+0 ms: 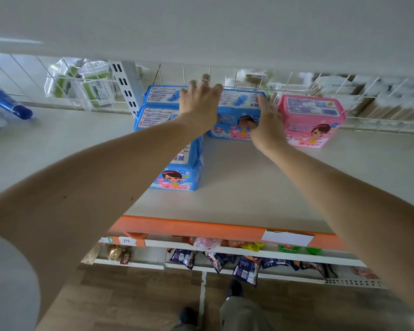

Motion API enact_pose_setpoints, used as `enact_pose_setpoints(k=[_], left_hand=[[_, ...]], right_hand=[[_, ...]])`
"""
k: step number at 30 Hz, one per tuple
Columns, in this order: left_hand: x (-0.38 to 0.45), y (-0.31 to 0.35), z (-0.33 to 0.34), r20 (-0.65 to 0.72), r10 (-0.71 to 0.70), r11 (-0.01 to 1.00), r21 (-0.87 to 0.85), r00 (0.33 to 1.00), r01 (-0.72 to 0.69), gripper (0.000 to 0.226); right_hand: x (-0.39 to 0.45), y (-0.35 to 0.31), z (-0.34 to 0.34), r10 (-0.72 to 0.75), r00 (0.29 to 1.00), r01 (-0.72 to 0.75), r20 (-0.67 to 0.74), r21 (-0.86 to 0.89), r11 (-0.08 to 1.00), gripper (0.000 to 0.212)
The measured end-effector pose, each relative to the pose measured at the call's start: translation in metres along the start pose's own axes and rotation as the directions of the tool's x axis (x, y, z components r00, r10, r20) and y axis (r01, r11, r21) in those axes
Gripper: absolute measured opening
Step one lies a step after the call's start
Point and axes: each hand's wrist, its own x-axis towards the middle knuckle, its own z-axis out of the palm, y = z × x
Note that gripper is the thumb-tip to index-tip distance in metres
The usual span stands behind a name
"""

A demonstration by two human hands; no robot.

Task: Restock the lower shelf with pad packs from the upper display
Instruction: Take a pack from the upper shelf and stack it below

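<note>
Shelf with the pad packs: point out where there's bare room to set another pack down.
Bare shelf lies between the blue packs and the orange edge strip, and left toward the blue tube. Crowded along the wire back, where both hands grip a blue pack beside the pink pack.

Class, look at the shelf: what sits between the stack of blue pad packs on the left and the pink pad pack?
In the head view, one blue pad pack lies between the blue stack and the pink pack; the left hand and right hand hold it.

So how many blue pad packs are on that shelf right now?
4 visible. Two stacked at the back left, one nearer the shelf edge, and one held between both hands, beside the pink pack. The arms may hide more.
</note>
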Motion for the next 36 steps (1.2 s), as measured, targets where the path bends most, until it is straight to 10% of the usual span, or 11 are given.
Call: enact_pose_setpoints(k=[6, 22, 36], left_hand=[[-0.012, -0.019, 0.004, 0.160, -0.206, 0.962, -0.149, 0.965, 0.230, 0.086], [-0.022, -0.023, 0.001, 0.120, -0.152, 0.964, -0.203, 0.981, 0.174, 0.043], [-0.021, -0.025, -0.008, 0.186, -0.128, 0.970, -0.183, 0.974, 0.162, 0.067]], right_hand=[[-0.005, -0.005, -0.001, -0.023, 1.000, 0.024, 0.018, -0.078, 0.997, 0.079], [-0.006, -0.016, -0.005, 0.043, 0.998, -0.038, 0.037, -0.111, 0.993, 0.069], [-0.007, -0.021, 0.010, -0.031, 0.999, 0.030, -0.006, -0.116, 0.993, 0.070]])
